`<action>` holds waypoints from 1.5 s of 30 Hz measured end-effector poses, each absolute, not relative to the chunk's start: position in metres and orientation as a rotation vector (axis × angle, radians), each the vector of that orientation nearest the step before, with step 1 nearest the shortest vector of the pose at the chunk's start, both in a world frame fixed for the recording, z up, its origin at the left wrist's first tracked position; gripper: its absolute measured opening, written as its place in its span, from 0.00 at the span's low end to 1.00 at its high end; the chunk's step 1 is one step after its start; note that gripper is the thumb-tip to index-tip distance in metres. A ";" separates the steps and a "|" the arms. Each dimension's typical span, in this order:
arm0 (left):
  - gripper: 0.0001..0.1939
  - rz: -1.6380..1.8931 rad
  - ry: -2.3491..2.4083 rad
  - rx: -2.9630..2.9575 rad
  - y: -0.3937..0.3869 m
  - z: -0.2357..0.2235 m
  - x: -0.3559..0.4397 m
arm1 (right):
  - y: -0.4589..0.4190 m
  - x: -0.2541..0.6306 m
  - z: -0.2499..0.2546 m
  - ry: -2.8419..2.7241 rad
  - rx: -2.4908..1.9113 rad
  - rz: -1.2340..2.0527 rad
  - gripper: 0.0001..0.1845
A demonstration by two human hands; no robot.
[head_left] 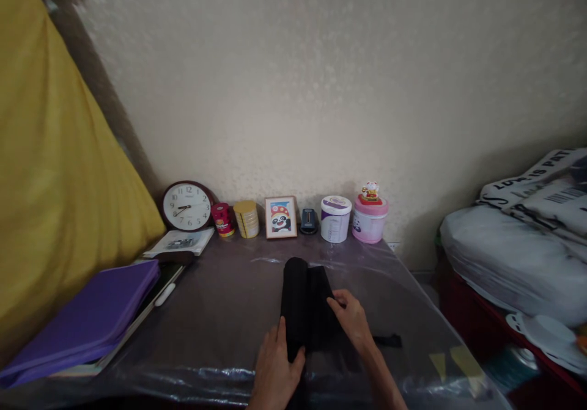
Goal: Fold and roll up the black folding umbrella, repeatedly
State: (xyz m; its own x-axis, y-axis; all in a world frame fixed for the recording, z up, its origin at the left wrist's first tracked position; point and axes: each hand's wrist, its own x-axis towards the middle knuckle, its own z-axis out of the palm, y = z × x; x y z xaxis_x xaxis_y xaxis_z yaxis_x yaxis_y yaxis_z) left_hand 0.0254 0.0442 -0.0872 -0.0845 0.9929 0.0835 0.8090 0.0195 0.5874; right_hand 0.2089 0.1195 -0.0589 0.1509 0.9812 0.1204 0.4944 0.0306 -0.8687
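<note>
A black piece of cloth (305, 303), partly rolled or folded into a thick strip, lies on the table (229, 312) in front of me. My left hand (275, 367) rests on its near left end, fingers closed against the rolled part. Over on the right edge, my right hand (351, 318) pinches the fabric with its fingertips. A thin black strap (387, 340) trails out to the right of the cloth.
The table is covered in clear plastic sheet. Along the wall stand a round clock (187, 206), a red tin (222, 219), a gold tin (246, 218), a framed panda picture (280, 217), a white tub (335, 218) and a pink tub (369, 217). A purple folder (87, 318) lies left; bedding (518, 257) right.
</note>
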 end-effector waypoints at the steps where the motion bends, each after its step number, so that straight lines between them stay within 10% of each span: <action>1: 0.35 0.714 1.965 1.841 0.044 -0.085 0.025 | 0.118 0.208 -0.058 -1.473 -1.571 0.746 0.10; 15: 0.34 0.601 1.986 1.777 0.040 -0.078 0.025 | 0.114 0.181 -0.041 -1.232 -1.451 1.081 0.21; 45: 0.36 0.377 1.854 1.713 0.027 -0.058 0.019 | 0.116 0.096 -0.037 -2.103 -1.624 0.660 0.17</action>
